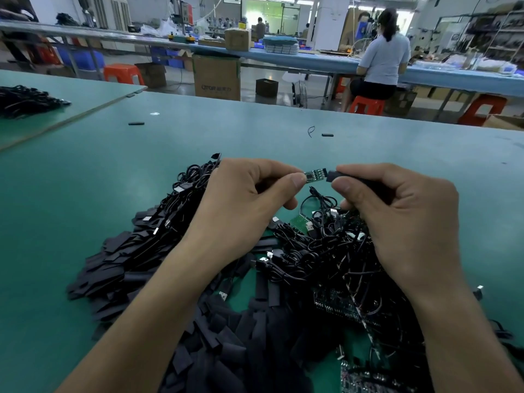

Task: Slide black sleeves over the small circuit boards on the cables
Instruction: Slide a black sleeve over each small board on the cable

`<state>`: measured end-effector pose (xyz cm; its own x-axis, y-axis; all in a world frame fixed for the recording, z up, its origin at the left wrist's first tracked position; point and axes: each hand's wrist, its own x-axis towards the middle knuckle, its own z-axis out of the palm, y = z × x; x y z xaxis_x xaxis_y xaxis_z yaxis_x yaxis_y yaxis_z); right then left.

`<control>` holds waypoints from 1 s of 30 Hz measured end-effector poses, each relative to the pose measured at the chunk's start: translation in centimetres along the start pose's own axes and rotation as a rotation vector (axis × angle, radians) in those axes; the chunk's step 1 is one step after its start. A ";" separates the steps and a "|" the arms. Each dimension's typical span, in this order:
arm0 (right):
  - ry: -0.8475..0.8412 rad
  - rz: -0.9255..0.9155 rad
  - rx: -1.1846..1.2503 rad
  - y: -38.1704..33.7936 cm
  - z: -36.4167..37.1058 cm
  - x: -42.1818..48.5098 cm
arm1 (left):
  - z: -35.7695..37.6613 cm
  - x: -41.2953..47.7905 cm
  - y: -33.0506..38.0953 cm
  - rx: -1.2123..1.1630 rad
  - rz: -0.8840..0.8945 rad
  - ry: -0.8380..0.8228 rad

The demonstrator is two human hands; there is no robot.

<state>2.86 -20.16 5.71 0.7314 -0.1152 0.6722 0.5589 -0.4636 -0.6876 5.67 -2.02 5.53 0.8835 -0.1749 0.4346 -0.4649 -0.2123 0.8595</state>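
Observation:
My left hand [249, 194] pinches the left end of a small green circuit board [315, 175] between thumb and forefinger, above the green table. My right hand [397, 205] pinches a black sleeve [337, 176] whose open mouth meets the board's right end. The board is still almost fully bare. Its cable is hidden behind my fingers. Below my hands lies a tangled heap of black cables with boards [326, 251]. A pile of flat black sleeves [119, 262] spreads to the lower left and toward me.
Two loose black sleeves [136, 123] [327, 135] and a wire scrap [311, 131] lie farther out on the green table [85, 180]. Another cable heap [25, 100] sits on the neighbouring table at left. A person on a red stool [380, 61] works at a bench behind.

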 end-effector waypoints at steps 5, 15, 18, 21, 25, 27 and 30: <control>0.018 0.005 -0.040 0.0 0.1 0.0 | 0.2 -0.1 0.2 -0.012 -0.012 -0.019; -0.004 0.003 -0.112 0.2 -0.3 0.0 | -0.5 0.0 0.2 -0.014 0.012 -0.120; -0.040 -0.007 -0.109 0.3 -0.5 0.1 | -0.7 0.0 0.2 -0.010 0.020 -0.160; -0.086 -0.006 -0.081 0.5 -0.8 0.2 | -0.9 0.1 0.2 0.003 0.023 -0.194; -0.224 -0.004 -0.024 0.5 -1.1 0.1 | -1.0 0.1 0.2 0.027 0.021 -0.252; -0.262 -0.002 0.004 0.5 -1.0 0.1 | -0.8 0.0 0.2 0.015 0.011 -0.266; -0.275 -0.004 0.046 0.5 -0.9 0.1 | -0.5 0.0 0.2 -0.036 -0.027 -0.255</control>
<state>2.80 -21.19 5.68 0.8042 0.1323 0.5794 0.5745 -0.4224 -0.7011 5.57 -1.55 5.82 0.8502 -0.4071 0.3339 -0.4354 -0.1870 0.8806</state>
